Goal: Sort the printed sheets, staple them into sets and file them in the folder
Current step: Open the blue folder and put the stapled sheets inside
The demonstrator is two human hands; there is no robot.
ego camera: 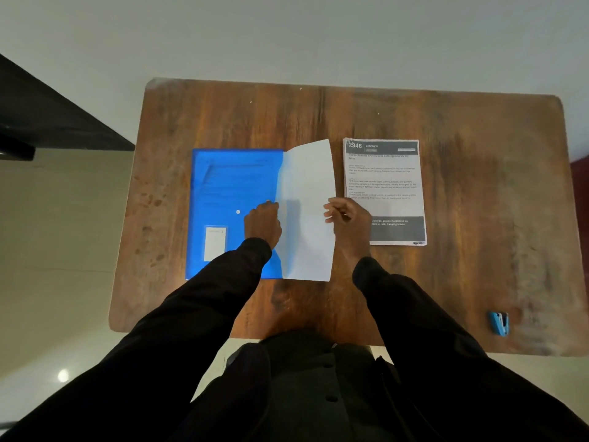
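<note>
From my remote seat I saw the blue folder (229, 193) lying flat on the wooden table (462, 193), left of centre, with a white label (215, 243) at its near corner and printed lines faintly showing through its cover. A set of white sheets (307, 215), blank side up, lay partly across the folder's right edge, its far right corner lifted a little off the table. My left hand (263, 223) was curled at the left edge of those sheets, where they met the folder, fingers bent inward; I could not tell whether it pinched paper or only pressed on it. My right hand (345, 218) pinched the right edge of the same sheets between thumb and fingers. Just beside them to the right lay a stack of printed pages (384, 183), face up, headed with a dark band. A small blue stapler (498, 323) sat well apart at the table's near right corner
</note>
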